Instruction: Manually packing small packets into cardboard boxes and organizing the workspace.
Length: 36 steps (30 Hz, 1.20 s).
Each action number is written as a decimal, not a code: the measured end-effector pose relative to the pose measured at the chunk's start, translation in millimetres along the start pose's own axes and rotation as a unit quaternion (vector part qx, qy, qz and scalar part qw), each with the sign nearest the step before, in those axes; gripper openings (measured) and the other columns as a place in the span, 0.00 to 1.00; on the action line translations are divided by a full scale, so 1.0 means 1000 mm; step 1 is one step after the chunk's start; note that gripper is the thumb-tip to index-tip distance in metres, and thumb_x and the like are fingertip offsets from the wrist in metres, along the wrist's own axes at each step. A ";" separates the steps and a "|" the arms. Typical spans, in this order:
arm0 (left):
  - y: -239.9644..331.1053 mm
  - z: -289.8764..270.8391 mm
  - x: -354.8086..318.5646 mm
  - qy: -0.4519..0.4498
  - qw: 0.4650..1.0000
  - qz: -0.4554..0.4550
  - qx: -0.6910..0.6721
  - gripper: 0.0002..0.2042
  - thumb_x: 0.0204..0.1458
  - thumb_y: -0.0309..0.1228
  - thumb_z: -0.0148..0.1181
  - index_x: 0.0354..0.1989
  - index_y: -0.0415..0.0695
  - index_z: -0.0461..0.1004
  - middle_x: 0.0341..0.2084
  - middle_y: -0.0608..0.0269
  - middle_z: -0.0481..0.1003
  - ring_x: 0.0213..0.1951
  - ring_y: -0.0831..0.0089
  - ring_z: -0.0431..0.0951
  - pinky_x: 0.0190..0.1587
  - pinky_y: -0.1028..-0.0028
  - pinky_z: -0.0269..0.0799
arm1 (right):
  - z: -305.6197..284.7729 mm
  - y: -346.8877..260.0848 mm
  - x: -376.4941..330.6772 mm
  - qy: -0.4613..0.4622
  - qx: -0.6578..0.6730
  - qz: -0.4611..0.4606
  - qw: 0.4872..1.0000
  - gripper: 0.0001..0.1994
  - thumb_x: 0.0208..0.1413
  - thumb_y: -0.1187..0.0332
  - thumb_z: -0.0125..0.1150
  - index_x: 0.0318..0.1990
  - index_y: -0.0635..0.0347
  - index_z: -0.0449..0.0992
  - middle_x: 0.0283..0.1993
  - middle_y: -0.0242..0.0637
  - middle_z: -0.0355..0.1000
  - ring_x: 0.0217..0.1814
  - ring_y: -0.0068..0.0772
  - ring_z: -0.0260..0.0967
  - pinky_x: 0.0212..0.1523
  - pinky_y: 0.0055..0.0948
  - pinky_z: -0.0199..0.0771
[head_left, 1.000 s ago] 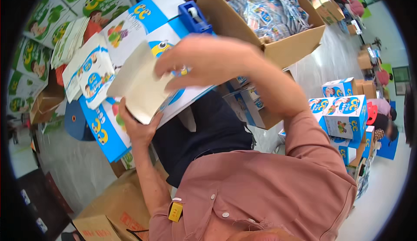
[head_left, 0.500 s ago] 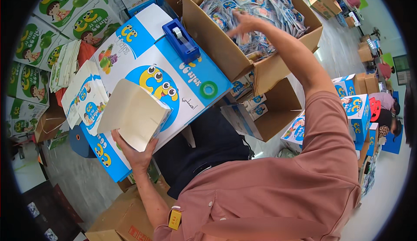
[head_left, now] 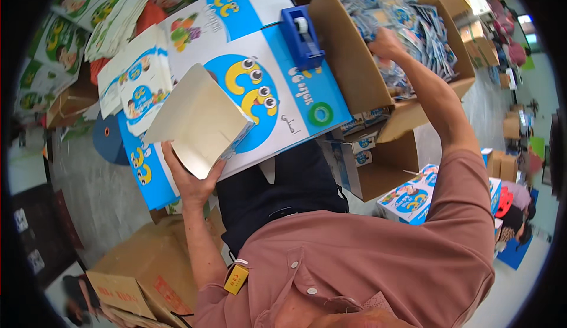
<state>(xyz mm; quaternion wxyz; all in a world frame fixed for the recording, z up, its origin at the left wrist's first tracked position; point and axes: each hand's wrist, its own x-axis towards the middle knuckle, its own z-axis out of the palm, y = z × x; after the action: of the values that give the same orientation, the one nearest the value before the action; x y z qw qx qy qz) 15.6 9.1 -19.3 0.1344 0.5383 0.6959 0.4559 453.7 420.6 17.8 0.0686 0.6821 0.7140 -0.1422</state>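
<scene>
My left hand (head_left: 195, 180) grips a small folding carton (head_left: 204, 124) by its near end, thumb and fingers on either side. The carton is open, with its pale, unprinted inside facing up, and it rests tilted on a large blue-and-white printed box (head_left: 277, 44). At the back right, my right hand (head_left: 387, 45) reaches into a big brown cardboard box (head_left: 348, 62) filled with small blue-and-clear packets (head_left: 413, 26). Its fingers are curled down among the packets and seem closed on some; the fingertips are partly hidden.
A blue tape dispenser (head_left: 302, 38) and a green tape roll (head_left: 321, 114) sit on the printed box. Flat folded cartons (head_left: 139, 85) lie at its left. Below the packet box stands an open brown box (head_left: 384, 168). Another cardboard box (head_left: 147, 263) is at the lower left.
My right hand has gone from hovering open over the packets to down among them, with its fingers curled. My left hand still holds the carton. The whole view has shifted.
</scene>
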 end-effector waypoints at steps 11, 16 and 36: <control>-0.012 -0.015 -0.005 0.025 0.999 -0.026 -0.037 0.61 0.35 0.33 0.85 0.76 0.35 0.45 0.67 0.45 0.59 0.66 0.52 0.65 0.68 0.60 0.62 | -0.088 0.049 -0.056 0.245 0.135 -0.134 0.951 0.27 0.47 0.59 0.71 0.57 0.59 0.78 0.40 0.47 0.82 0.40 0.42 0.82 0.45 0.40 0.79; -0.019 -0.016 -0.005 0.031 0.999 -0.012 -0.038 0.61 0.35 0.33 0.85 0.76 0.35 0.45 0.67 0.44 0.59 0.68 0.52 0.63 0.69 0.60 0.61 | -0.157 0.078 -0.051 0.272 0.215 -0.132 0.929 0.24 0.48 0.61 0.72 0.54 0.57 0.79 0.35 0.42 0.82 0.30 0.34 0.78 0.34 0.35 0.78; -0.017 -0.038 -0.016 0.083 0.996 -0.024 -0.033 0.61 0.36 0.33 0.84 0.77 0.35 0.44 0.67 0.42 0.58 0.68 0.49 0.63 0.69 0.59 0.62 | 0.012 -0.314 -0.144 0.237 -0.153 -0.377 0.882 0.39 0.44 0.68 0.77 0.68 0.33 0.70 0.77 0.36 0.56 0.75 0.47 0.60 0.54 0.54 0.81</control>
<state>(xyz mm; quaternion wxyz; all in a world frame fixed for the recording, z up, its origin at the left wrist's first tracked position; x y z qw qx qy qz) -14.4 -23.0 -16.4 0.1045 0.4766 0.7024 0.5182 149.2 270.7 82.4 -0.0579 0.3555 0.9252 0.1198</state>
